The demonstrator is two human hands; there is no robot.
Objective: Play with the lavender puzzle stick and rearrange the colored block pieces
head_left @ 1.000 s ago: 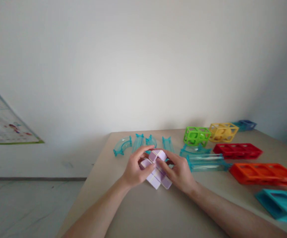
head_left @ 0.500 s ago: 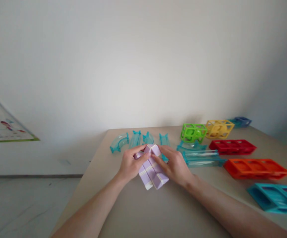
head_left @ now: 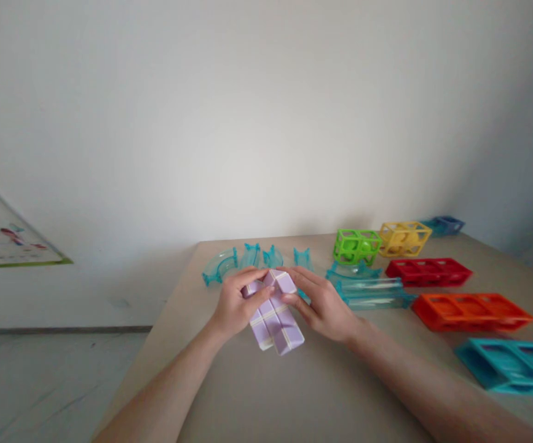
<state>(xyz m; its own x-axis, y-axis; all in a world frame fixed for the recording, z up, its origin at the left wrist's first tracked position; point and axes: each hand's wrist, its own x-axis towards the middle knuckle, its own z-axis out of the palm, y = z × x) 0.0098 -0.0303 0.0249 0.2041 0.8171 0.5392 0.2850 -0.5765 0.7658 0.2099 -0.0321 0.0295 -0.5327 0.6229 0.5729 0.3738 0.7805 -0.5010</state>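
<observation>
Between my hands, above the table, is a lilac folding block puzzle point(head_left: 275, 317) made of several joined segments with white edges. My left hand point(head_left: 237, 304) grips its upper left side, thumb pressed on the face and fingers behind the top. At the upper right, my right hand point(head_left: 321, 303) holds it with thumb and fingertips. One raised block sits at the top between both sets of fingers, and the lower end sticks out toward me. The fingers partly hide the puzzle's sides.
Clear teal track pieces point(head_left: 374, 294) lie behind and right of my hands. Along the right stand frame blocks: green point(head_left: 356, 247), yellow point(head_left: 404, 239), red point(head_left: 428, 272), orange point(head_left: 473, 312) and teal point(head_left: 510, 364). The table point(head_left: 174, 344) meets a white wall behind; its left edge drops to the floor.
The puzzle has turned slightly between my hands, and its lower end has shifted left. Its lower right block now lies more in line with the rest. Both hands still hold it.
</observation>
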